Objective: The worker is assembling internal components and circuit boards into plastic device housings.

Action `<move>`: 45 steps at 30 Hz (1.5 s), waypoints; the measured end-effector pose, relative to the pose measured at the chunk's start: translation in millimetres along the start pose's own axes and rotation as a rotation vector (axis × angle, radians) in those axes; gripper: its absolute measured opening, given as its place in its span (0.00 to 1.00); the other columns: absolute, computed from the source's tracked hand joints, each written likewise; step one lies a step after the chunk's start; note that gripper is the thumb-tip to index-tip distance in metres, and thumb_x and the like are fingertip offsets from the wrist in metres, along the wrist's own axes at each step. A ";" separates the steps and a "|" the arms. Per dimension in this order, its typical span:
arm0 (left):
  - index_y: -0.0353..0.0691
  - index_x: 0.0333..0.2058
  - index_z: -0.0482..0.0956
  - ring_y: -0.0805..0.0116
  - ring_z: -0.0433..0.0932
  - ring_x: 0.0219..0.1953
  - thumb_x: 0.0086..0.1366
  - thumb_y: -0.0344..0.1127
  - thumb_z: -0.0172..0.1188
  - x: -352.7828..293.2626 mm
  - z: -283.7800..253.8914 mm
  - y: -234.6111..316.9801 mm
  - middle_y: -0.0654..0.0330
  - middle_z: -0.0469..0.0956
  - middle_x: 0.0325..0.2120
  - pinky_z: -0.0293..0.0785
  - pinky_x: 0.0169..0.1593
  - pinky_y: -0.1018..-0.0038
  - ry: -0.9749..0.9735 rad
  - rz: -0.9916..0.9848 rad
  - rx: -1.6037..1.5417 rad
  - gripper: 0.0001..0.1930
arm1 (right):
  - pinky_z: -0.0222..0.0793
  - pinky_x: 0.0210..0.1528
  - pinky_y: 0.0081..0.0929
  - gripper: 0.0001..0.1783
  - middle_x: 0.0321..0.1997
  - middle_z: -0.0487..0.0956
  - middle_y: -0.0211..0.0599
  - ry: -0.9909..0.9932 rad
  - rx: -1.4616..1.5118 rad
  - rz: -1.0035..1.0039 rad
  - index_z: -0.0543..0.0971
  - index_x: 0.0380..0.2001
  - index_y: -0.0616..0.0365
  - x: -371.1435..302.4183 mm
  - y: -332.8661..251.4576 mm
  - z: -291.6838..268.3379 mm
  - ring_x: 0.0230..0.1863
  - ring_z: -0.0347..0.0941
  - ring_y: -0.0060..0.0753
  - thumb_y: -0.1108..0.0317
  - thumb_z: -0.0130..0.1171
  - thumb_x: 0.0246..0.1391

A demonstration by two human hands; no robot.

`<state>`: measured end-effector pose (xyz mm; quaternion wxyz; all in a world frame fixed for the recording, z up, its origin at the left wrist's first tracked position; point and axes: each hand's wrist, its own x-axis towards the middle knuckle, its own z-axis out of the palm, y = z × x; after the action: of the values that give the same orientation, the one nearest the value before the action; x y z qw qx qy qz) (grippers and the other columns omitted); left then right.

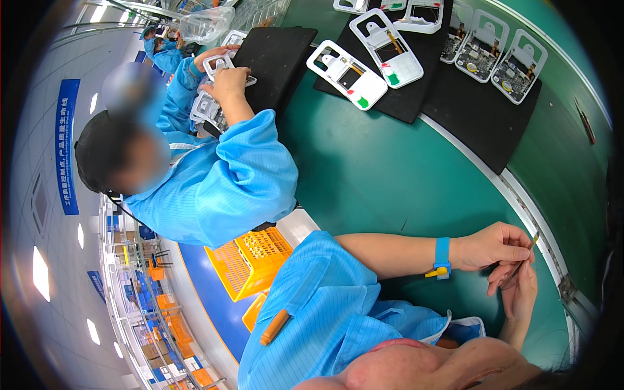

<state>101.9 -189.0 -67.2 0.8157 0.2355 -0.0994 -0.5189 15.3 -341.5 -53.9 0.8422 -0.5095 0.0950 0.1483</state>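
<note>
At the right, over the green mat, my two hands meet around a small thin strip (535,239) with a yellowish tip; its exact kind is too small to make out. My left hand (491,247), wearing a blue wrist strap (442,255), pinches it between thumb and fingertips. Just below, my right hand (518,296) has its fingers bent up against the left fingertips, closed on the same strip as far as I can see. White device housings (349,75) with small ribbon cables lie farther off on black pads.
A metal rail (478,153) curves along the green work surface (377,169). Housings with circuit boards (519,67) stand on a black pad (484,117). Tweezers (585,121) lie at the far right. A co-worker in blue (214,175) handles housings at left, near a yellow crate (250,260).
</note>
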 end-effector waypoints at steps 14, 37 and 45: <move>0.30 0.45 0.73 0.74 0.75 0.17 0.73 0.35 0.48 0.1 3.7 3.8 0.60 0.76 0.20 0.75 0.27 0.76 0.005 -0.004 -0.056 0.12 | 0.75 0.24 0.27 0.26 0.27 0.79 0.51 -0.011 0.092 0.004 0.72 0.35 0.66 1.3 1.9 -8.3 0.20 0.75 0.38 0.51 0.38 0.69; 0.33 0.45 0.74 0.75 0.76 0.37 0.71 0.33 0.52 3.5 -1.7 -4.4 0.59 0.77 0.38 0.76 0.43 0.76 0.068 0.053 -0.010 0.10 | 0.72 0.20 0.23 0.20 0.25 0.78 0.49 0.044 0.106 0.013 0.68 0.31 0.59 2.8 4.5 -3.4 0.17 0.74 0.35 0.54 0.41 0.69; 0.32 0.46 0.73 0.73 0.78 0.22 0.72 0.33 0.48 -0.1 2.6 2.7 0.59 0.78 0.26 0.77 0.30 0.78 0.023 0.011 0.011 0.11 | 0.72 0.21 0.24 0.21 0.25 0.78 0.50 0.034 0.134 0.006 0.69 0.31 0.61 4.2 6.5 -4.4 0.17 0.74 0.36 0.53 0.41 0.68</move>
<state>103.0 -188.6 -63.6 0.8184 0.2452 -0.0944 -0.5111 16.9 -341.9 -62.6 0.8723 -0.4541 0.1205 0.1353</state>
